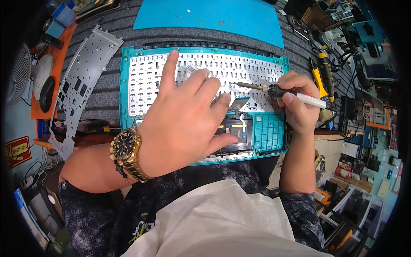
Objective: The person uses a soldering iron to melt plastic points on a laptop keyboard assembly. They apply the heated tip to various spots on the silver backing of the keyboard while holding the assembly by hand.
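You have lettering at four spots, none of it clear enough to read with certainty. On the wall to your left, a red rectangular sign with a yellow border [18, 150] bears a dark yellow-edged emblem with strokes like characters, too small to make out. Your gold-coloured metal wristwatch with a round black dial [125, 144] shows pale hour marks, their figures too fine for you to tell. Your dark, pale-mottled fabric clothing [87, 220] carries a bright green and white print, partly hidden by white cloth. Yellow patches mark the black rectangular module [236, 129] before you, their fine print blurred.
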